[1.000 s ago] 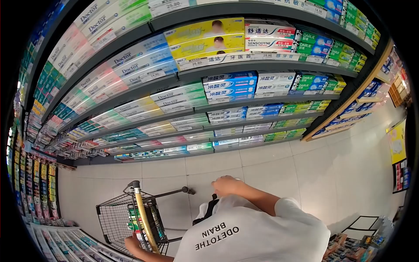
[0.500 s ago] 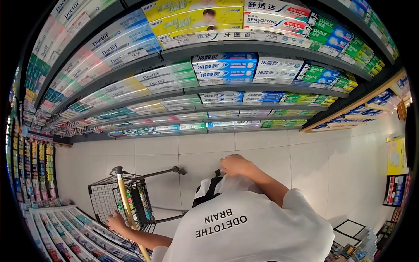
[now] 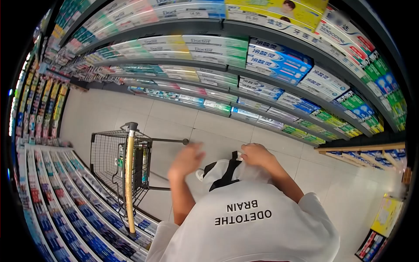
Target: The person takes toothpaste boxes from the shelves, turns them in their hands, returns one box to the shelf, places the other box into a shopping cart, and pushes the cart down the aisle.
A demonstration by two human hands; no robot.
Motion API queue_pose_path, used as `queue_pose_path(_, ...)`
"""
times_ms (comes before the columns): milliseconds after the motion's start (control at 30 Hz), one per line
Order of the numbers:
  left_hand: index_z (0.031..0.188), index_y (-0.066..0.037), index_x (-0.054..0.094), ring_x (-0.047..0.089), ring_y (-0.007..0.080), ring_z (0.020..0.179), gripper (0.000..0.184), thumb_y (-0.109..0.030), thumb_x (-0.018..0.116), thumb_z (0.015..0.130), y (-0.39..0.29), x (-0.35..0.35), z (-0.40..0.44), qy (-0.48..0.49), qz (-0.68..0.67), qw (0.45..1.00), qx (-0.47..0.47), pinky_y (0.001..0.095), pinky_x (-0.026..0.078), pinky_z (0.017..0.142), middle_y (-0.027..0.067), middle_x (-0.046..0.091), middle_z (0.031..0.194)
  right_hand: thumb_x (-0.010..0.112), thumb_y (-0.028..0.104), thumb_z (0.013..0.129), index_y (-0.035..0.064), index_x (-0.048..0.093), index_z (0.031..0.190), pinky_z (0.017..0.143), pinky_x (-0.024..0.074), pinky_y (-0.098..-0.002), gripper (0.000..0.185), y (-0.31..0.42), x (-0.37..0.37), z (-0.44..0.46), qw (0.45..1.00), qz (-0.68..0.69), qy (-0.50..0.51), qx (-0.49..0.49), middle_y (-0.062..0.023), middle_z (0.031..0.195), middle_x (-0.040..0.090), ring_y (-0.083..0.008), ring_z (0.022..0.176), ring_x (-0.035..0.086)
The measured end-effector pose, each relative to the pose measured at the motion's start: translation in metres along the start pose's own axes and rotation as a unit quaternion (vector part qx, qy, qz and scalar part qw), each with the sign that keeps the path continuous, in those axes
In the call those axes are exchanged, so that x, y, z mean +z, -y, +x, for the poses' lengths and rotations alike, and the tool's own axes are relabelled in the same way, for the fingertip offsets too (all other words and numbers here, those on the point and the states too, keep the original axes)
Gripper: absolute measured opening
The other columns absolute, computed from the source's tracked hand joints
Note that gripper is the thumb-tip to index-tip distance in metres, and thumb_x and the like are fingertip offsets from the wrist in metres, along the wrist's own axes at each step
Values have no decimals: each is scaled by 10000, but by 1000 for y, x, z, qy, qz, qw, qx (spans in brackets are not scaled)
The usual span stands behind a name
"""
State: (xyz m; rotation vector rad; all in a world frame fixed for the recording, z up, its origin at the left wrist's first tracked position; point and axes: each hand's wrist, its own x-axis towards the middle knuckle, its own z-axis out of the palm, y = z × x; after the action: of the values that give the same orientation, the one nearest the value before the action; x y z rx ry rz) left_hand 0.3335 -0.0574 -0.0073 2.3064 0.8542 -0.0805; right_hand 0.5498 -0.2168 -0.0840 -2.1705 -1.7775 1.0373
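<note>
My left hand (image 3: 187, 159) is raised between the shopping cart and my body, off the handle. It is blurred by motion, its fingers look loosely apart, and I see nothing in it. To its left stands a black wire shopping cart (image 3: 103, 150) with a yellowish handle bar (image 3: 129, 179) and some boxes inside. My right hand (image 3: 257, 155) is in front of my white shirt, fingers curled together beside the upper end of a black strap (image 3: 228, 177). Whatever its fingers hold, if anything, is hidden.
Shelves of toothpaste boxes (image 3: 279, 61) curve across the front. More stocked shelving (image 3: 87, 209) slopes along the lower left, and hanging goods (image 3: 46, 109) line the far left. A wooden-edged shelf (image 3: 362, 150) is at right. Pale floor tiles (image 3: 170, 122) lie between.
My left hand has let go of the cart handle and moved up and right toward my right hand. My right hand remains near the strap. The view has turned, tilting the shelves.
</note>
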Motion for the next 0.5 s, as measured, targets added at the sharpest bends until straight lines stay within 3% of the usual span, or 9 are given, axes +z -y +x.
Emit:
queue_pose_path(33,1150,-46,538,553,341,978,338,-212,526,856,-10,17,3,101,-60,992,-37,402,443,812,199,573,1083,548,217,808,-14,570,891,753,468,-430,246,1,-1,2,1000,-1,-5,-4,-193,869,618,-364,857,584)
queue_pose_path(67,1111,-35,556,559,352,943,304,-200,514,859,-28,20,4,130,-97,987,-6,403,450,798,202,586,1033,548,211,809,-13,568,892,756,467,-428,240,3,-2,5,1000,-3,-13,-17,-192,868,616,-363,857,583)
queue_pose_path(167,1049,-25,577,566,368,882,256,-176,513,852,-27,50,3,38,-108,990,82,418,454,770,198,601,952,551,195,810,-10,567,890,769,462,-423,221,11,-2,10,999,-4,-22,-47,-187,868,612,-357,861,580)
queue_pose_path(200,949,-14,597,565,380,828,194,-152,516,840,-30,51,2,-4,-103,990,92,429,456,739,187,606,879,553,189,809,-9,567,888,774,460,-422,214,14,-4,12,998,-2,-18,-52,-186,871,611,-354,866,579)
queue_pose_path(300,881,-8,600,565,377,813,163,-144,522,835,-22,52,-1,9,-75,995,60,427,457,721,176,608,870,560,178,805,-7,567,880,781,458,-419,200,16,1,18,997,-17,-16,-69,-183,885,608,-350,879,575)
queue_pose_path(333,889,1,587,550,351,797,130,-63,485,840,-17,53,-2,8,-66,996,62,398,448,688,169,598,847,563,174,802,-7,567,877,781,458,-418,197,16,3,20,997,-25,-18,-74,-182,891,607,-349,883,574)
queue_pose_path(500,782,-1,544,540,341,738,167,80,417,710,-29,33,-1,-27,-127,986,109,377,444,651,145,590,786,564,170,801,-7,566,881,768,466,-420,194,17,4,24,997,-17,-11,-80,-175,905,606,-346,884,575)
